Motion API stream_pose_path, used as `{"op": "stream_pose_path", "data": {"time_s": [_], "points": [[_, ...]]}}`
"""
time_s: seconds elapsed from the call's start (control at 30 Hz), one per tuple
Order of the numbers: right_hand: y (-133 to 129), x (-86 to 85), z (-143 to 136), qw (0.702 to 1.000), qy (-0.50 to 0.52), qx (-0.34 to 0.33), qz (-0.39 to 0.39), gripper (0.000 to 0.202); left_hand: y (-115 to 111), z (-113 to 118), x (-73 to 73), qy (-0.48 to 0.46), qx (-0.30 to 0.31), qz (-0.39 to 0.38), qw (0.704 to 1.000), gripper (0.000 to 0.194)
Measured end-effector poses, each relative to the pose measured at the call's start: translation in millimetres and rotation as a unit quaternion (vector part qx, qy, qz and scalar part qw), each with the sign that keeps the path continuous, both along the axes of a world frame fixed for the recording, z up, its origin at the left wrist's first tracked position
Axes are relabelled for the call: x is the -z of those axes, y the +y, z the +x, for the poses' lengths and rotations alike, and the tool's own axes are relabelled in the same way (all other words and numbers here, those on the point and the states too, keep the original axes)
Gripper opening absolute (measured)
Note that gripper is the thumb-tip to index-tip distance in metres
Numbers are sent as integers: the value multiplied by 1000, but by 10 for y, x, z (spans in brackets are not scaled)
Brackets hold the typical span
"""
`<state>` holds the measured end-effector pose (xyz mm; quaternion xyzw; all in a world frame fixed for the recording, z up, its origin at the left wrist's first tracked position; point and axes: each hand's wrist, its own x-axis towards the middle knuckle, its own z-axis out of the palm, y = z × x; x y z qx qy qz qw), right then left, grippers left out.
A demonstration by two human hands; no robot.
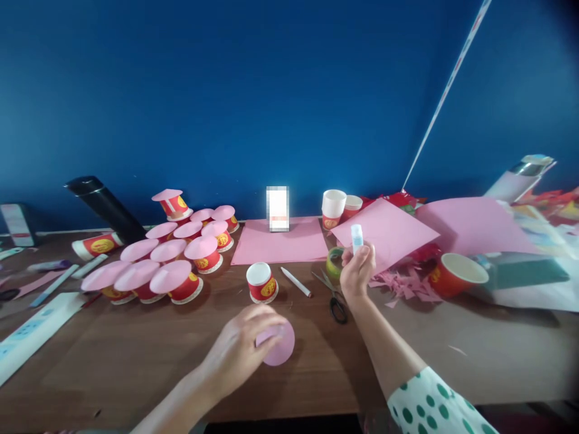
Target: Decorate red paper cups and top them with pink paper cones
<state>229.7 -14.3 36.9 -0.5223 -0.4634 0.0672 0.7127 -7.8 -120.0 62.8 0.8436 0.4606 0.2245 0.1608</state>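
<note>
My left hand (246, 340) is over a pink paper circle (283, 349) at the front of the table, with thumb and curled fingers on its surface. My right hand (359, 271) is closed around a small white glue stick (357, 236), held upright above the table. A red paper cup (262, 283) stands upside down just beyond my left hand. Between my hands lie a white marker pen (297, 282) and black-handled scissors (337, 304), whose blades point toward a roll of green tape (334, 263).
Several red cups topped with pink paper cones (169, 277) stand at left. A black flask (106, 208) leans behind them. Pink sheets (283, 244) lie at the back, near stacked cups (333, 208). Pink scraps (407, 286) and a tipped cup (456, 277) are at right.
</note>
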Motion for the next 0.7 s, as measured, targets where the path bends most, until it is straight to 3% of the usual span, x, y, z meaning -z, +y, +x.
{"op": "stream_pose_path", "data": {"time_s": [0.13,0.27,0.47,0.7], "points": [[34,-29,76,999,27,23,14,34,226,571,-78,57,108,18,992,22],[60,-37,123,997,53,54,7,33,560,940,-52,149,83,78,982,19],[102,-18,133,995,89,45,-4,32,806,1116,-9,258,77,69,961,17],[111,9,112,997,71,34,-14,34,922,1267,-12,245,68,48,966,22]]}}
